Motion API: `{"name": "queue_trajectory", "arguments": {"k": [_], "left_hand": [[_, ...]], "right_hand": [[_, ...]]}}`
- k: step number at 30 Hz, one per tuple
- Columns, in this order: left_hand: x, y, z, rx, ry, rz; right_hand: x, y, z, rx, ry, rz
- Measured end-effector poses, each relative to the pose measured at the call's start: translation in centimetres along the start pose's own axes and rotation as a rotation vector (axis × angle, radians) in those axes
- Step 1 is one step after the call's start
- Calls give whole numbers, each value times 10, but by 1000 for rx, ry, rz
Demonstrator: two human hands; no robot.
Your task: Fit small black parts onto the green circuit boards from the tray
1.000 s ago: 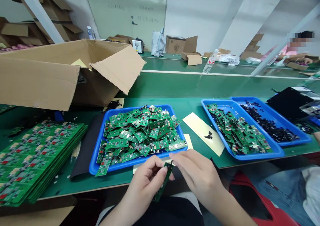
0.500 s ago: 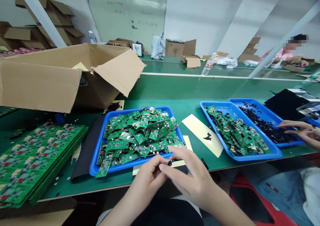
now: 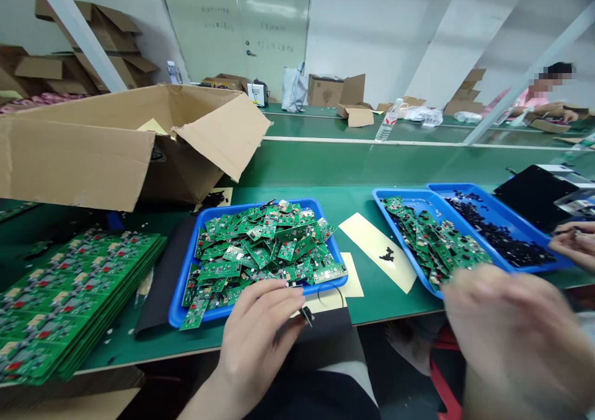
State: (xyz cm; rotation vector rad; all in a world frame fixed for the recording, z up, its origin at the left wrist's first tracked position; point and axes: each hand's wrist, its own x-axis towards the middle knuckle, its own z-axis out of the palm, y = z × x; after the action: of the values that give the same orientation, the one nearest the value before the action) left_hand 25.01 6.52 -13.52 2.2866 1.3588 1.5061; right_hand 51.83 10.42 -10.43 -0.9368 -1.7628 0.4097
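My left hand [image 3: 263,339] is closed on a small dark part [image 3: 306,314], in front of the near edge of a blue tray [image 3: 174,296] heaped with green circuit boards [image 3: 260,240]. Smeared by motion, my right hand [image 3: 515,327] is over the near right corner of a second blue tray [image 3: 404,256], which also holds green boards [image 3: 437,240]. Whether anything is in its fingers cannot be made out. Between the trays, small black pieces [image 3: 387,254] lie on a yellow paper strip [image 3: 357,228].
Stacked board panels [image 3: 69,302] stand at the left, below a large open carton [image 3: 74,153]. A third blue tray [image 3: 495,209] holds black parts. At the right edge is a co-worker's hand [image 3: 576,243]. A bottle [image 3: 388,121] stands on the raised shelf.
My right hand has left my left hand and moved right, to the second tray. My left hand has shifted slightly left and down, still holding the part. The co-worker's hand has moved right, off the black parts.
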Motion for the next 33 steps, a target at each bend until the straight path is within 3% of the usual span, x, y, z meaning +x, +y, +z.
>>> {"name": "queue_trajectory", "arguments": {"k": [2, 3, 7, 9, 12, 15, 22, 28, 33], "left_hand": [[1, 4, 1, 11, -12, 52], [1, 5, 1, 21, -15, 72], [0, 5, -2, 91, 10, 149], [1, 3, -5, 128, 39, 212], [5, 1, -9, 156, 65, 293], [10, 0, -10, 170, 54, 279], [12, 4, -8, 120, 53, 228], [12, 5, -9, -5, 40, 194], [-2, 5, -2, -215, 15, 34]], "right_hand": [[7, -7, 16, 114, 30, 59], [10, -14, 27, 158, -56, 110], [13, -41, 64, 280, -598, 221], [9, -43, 75, 428, -692, 382], [-1, -36, 83, 711, -611, 614], [-7, -31, 86, 913, -553, 755], [3, -34, 90, 1031, -579, 877], [5, -35, 88, 911, -624, 812], [1, -41, 88, 643, -530, 578]]}}
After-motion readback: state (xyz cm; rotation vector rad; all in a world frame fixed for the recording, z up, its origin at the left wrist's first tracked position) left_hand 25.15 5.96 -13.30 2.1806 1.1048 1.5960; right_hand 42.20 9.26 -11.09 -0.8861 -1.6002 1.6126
